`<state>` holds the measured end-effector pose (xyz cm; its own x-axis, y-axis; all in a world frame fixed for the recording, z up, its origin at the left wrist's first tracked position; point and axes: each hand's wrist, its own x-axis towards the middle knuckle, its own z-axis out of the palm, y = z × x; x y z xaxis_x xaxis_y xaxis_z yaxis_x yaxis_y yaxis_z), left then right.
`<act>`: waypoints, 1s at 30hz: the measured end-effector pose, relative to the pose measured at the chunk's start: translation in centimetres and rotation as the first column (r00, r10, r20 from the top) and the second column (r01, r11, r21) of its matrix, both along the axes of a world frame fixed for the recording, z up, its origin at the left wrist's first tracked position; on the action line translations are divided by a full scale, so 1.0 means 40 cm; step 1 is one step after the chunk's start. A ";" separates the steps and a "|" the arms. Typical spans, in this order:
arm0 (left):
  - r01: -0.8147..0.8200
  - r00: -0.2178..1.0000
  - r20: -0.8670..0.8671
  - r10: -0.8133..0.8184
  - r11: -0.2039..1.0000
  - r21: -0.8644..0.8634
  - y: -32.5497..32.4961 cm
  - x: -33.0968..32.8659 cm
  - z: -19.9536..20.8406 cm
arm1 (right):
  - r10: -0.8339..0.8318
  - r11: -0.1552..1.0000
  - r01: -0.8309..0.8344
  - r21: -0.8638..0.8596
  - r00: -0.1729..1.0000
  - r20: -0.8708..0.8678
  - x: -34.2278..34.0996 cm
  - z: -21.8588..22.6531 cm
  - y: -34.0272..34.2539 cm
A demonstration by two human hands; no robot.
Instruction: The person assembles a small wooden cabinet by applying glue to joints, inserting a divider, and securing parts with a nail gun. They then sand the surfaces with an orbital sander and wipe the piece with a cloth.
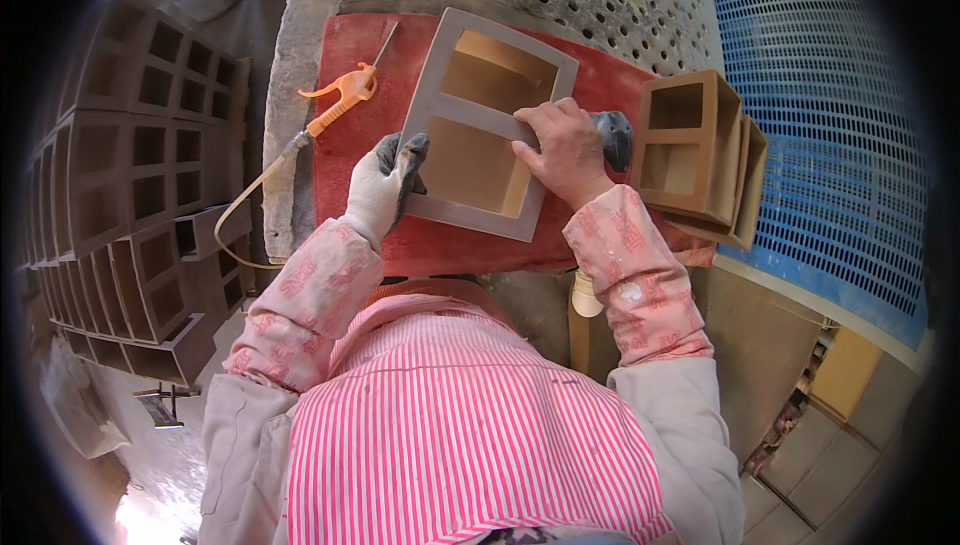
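By the surface's front edge (440,257), we're steadying a two-windowed box (478,117), left grip (380,180) pinching it, right grip (568,150) straddling its crossbar (468,114), tightness unclear, steadiness seemingly needed next.

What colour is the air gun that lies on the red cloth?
The air gun is orange, with a grey nozzle; the head view shows it.

One pink-and-white vertically striped cloth apron (470,425); two pale pink, red-printed fabric oversleeves (640,275); one light grey long-sleeved garment (680,440); one white fabric glove (371,198) with dark grey coating, left hand (385,181).
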<state>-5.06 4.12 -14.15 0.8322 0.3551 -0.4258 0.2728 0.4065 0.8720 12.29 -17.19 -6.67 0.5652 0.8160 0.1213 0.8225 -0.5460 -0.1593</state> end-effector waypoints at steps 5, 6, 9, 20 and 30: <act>0.037 0.999 -0.024 -0.040 0.990 -0.140 0.027 0.001 0.106 | 0.021 0.999 -0.019 0.035 0.998 -0.060 0.018 0.029 0.006; 0.050 0.997 0.064 -0.038 0.979 -0.198 0.040 0.000 0.144 | 0.015 1.000 -0.013 0.028 0.995 -0.095 0.030 0.049 0.007; 0.086 0.988 0.150 -0.036 0.938 -0.337 0.089 -0.001 0.260 | 0.008 1.000 -0.012 -0.014 0.973 -0.231 0.068 0.118 0.016; -0.009 0.765 0.516 -0.384 0.796 0.606 0.165 0.026 0.297 | 0.037 0.989 -0.111 -0.095 0.819 -0.572 0.130 0.184 0.090; 0.109 0.984 0.139 -0.114 0.993 0.043 0.151 0.031 0.347 | 0.329 0.893 -0.411 -0.184 0.874 -0.357 0.151 0.157 0.131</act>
<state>-3.81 10.15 -0.25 0.9180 0.2698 -0.2906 0.1881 0.3488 0.9181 18.35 -11.95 -0.38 0.1897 0.9518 -0.2411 0.9026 -0.2657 -0.3387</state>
